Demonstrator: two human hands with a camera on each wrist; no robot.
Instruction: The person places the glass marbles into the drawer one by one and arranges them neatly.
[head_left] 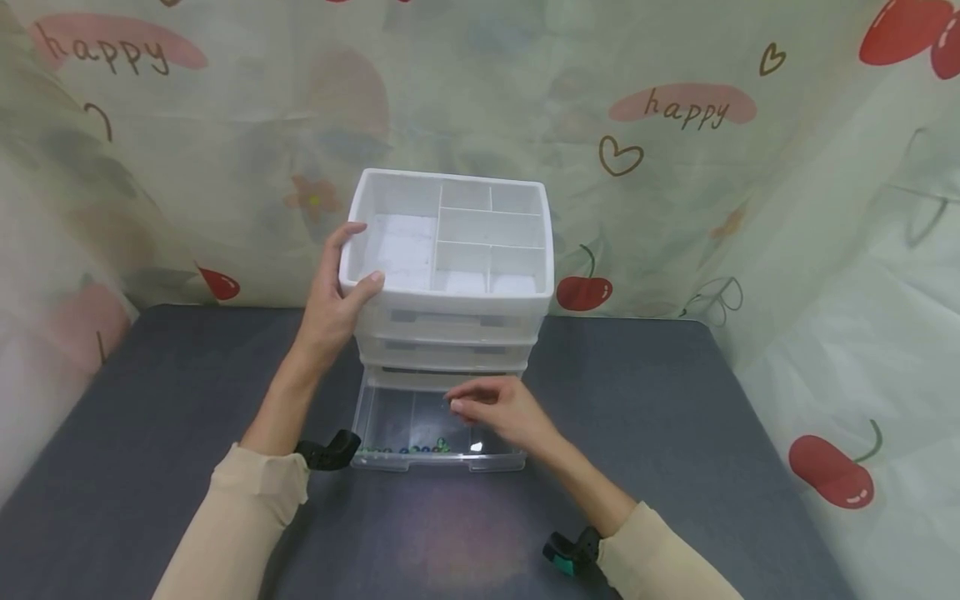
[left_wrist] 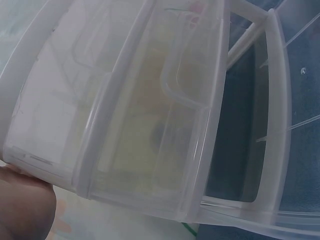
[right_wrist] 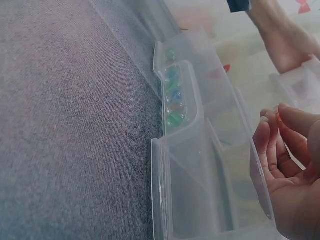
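A white plastic drawer unit (head_left: 450, 296) with a divided top tray stands on the table. Its bottom drawer (head_left: 390, 417) is clear and pulled out. Along that drawer's front wall lie several coloured glass marbles (right_wrist: 174, 95), mostly toward the left. My left hand (head_left: 341, 287) grips the left rim of the top tray, thumb over the front corner. Above the open drawer, my right hand (head_left: 498, 408) pinches a small orange-tinted marble (right_wrist: 278, 116) between thumb and fingertips; the fingers hide most of it. In the left wrist view, only part of the left hand (left_wrist: 25, 205) shows beside the unit.
The two upper drawers (head_left: 446, 337) are closed. A dark grey cloth covers the table (head_left: 637, 467). Behind and beside it hangs a printed curtain (head_left: 480, 92) with cherries and lettering. A thin cord (head_left: 720, 296) lies by the back right corner.
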